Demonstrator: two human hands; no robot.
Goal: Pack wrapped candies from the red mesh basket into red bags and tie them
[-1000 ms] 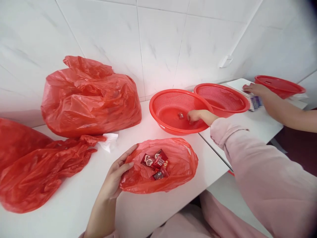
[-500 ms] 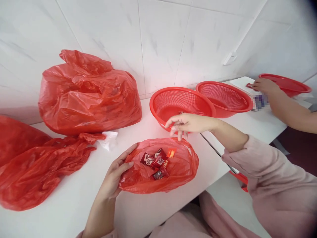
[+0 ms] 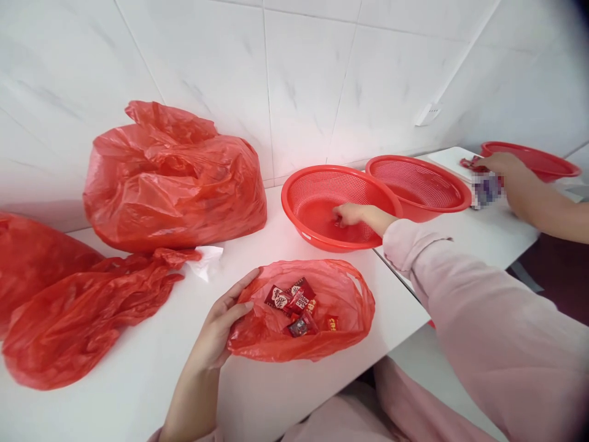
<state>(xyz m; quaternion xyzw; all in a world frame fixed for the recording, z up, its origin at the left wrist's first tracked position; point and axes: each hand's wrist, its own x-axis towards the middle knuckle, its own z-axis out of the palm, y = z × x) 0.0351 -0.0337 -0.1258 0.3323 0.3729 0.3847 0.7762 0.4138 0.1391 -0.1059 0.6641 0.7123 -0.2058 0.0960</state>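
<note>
My left hand (image 3: 227,322) grips the left edge of a red plastic bag (image 3: 354,328), thumb inside and fingers outside. The bag lies open on the table, with several small wrapped snack packets (image 3: 297,299) in dark red and bright red on its floor. A little apart from them lies a small red and yellow packet (image 3: 332,323). My right hand (image 3: 350,215) reaches down into a red mesh basket (image 3: 313,184) behind the bag. Its fingers are curled together near the basket's bottom; what they pinch is too small to make out.
A second red basket (image 3: 416,175) stands right of the first. Another person's hand (image 3: 504,169) holds a red packet by a third basket (image 3: 543,156). Full red bag (image 3: 184,202) and crumpled red bag (image 3: 105,313) lie left, near white paper (image 3: 209,261).
My right hand has moved from above the open bag down into the near basket, its fingers closing. An orange-red packet has dropped onto the bag's floor. My left hand keeps its hold.
</note>
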